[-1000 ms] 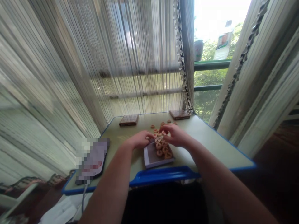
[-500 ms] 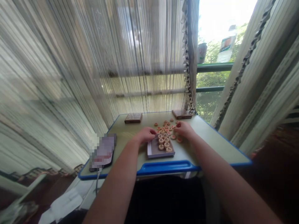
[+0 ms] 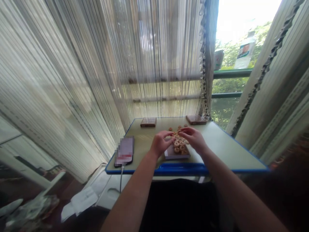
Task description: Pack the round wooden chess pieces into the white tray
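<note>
Round wooden Chinese chess pieces (image 3: 179, 144) with dark markings lie in rows in a shallow open box (image 3: 170, 152) near the table's front edge. At the box's left rear, my left hand (image 3: 162, 141) has its thumb and forefinger apart, the tips close to the pieces. Across from it, my right hand (image 3: 193, 136) comes in from the right, with thumb and forefinger closed around a small piece, partly hidden by the fingers. More loose pieces (image 3: 179, 127) lie on the table behind the box, partly covered by both hands.
The pale table (image 3: 224, 145) has a blue rim. Two flat brown boxes, a left one (image 3: 148, 122) and a right one (image 3: 196, 120), lie at its back edge. A phone (image 3: 125, 150) with a cable rests at the left. String curtains (image 3: 164, 58) hang behind.
My view has shifted, so the table appears further right. My hands have come closer together over the box, and my right hand has moved inward from the loose pieces.
</note>
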`<state>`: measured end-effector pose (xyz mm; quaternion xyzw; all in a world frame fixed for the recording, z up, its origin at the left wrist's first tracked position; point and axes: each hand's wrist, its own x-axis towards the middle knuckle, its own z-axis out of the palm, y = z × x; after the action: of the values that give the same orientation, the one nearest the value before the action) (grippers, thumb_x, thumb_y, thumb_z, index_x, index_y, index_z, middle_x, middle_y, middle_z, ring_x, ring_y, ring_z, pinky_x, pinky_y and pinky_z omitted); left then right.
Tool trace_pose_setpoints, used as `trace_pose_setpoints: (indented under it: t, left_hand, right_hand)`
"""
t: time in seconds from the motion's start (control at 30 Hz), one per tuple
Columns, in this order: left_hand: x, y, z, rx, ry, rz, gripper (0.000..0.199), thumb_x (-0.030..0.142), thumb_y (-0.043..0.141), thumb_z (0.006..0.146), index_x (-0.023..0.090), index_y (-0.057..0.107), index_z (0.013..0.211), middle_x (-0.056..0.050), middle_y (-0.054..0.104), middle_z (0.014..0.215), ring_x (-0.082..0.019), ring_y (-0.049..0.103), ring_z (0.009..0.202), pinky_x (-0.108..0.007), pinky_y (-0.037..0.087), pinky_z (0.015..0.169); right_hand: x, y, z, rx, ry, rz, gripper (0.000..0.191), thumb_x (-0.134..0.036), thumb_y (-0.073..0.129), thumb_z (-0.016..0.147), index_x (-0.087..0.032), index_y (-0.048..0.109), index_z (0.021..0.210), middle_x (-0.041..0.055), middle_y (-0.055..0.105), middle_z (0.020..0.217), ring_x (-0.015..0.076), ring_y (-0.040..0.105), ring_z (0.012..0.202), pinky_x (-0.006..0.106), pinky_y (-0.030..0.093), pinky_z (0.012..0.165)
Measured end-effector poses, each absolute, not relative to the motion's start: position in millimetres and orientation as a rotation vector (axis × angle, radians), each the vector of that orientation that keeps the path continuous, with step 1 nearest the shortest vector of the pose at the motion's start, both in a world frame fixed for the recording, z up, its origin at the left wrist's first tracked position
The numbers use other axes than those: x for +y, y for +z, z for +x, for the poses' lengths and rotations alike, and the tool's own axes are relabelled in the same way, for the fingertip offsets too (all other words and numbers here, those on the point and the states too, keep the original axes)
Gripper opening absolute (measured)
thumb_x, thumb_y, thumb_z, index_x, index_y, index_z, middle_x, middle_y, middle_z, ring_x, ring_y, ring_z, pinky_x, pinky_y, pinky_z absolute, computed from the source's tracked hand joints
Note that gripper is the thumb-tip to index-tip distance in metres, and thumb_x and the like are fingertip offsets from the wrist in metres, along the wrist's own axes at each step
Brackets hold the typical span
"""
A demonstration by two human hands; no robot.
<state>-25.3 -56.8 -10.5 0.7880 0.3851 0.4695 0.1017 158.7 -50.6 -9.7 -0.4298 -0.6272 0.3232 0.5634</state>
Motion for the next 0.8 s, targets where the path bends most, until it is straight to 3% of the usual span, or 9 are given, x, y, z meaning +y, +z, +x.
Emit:
trace_pose_setpoints:
  t: [0.1, 0.23, 0.43, 0.8]
  left_hand:
    - [-65.0, -16.0, -33.1, 1.159, 1.417, 2.337, 0.026, 0.036, 0.063, 0.074, 0.017, 0.067, 0.092, -0.006, 0.069, 0.086, -0.017, 0.063, 0.081, -0.029, 0.05, 0.075]
    - [-68.0, -20.7, -38.5, 1.202, 1.477, 2.298, 0.024, 0.034, 0.064, 0.074, 0.016, 0.067, 0.09, -0.007, 0.069, 0.087, -0.016, 0.062, 0.079, -0.028, 0.05, 0.067]
    - [-82.3, -19.4, -28.6, 1.053, 1.418, 2.701, 0.026, 0.034, 0.063, 0.075, 0.017, 0.068, 0.093, -0.007, 0.068, 0.087, -0.019, 0.057, 0.085, -0.035, 0.047, 0.081]
    - [-82.7, -19.9, -14.3, 0.904, 1.407, 2.831, 0.026, 0.029, 0.058, 0.08, 0.016, 0.064, 0.101, -0.007, 0.068, 0.088, -0.018, 0.056, 0.085, -0.034, 0.047, 0.081]
  right_hand:
    - [-71.2, -25.7, 162.8, -1.464, 0.614, -1.099, 0.033, -0.045, 0.066, 0.066, -0.016, 0.066, 0.081, 0.0076, 0.069, 0.079, 0.0186, 0.063, 0.07, 0.031, 0.048, 0.066]
    - [-89.1, -39.0, 168.5, -1.344, 0.725, -1.126, 0.036, -0.047, 0.067, 0.064, -0.016, 0.065, 0.083, 0.0082, 0.07, 0.08, 0.0201, 0.064, 0.075, 0.032, 0.048, 0.07]
    - [-93.3, -37.3, 159.8, -1.286, 0.688, -1.085, 0.037, -0.047, 0.069, 0.062, -0.015, 0.062, 0.08, 0.007, 0.067, 0.077, 0.0173, 0.06, 0.069, 0.03, 0.048, 0.066]
    - [-87.6, -37.8, 156.4, -1.506, 0.813, -0.94, 0.028, -0.042, 0.067, 0.066, -0.017, 0.063, 0.078, 0.0024, 0.065, 0.072, 0.0143, 0.058, 0.065, 0.026, 0.046, 0.06]
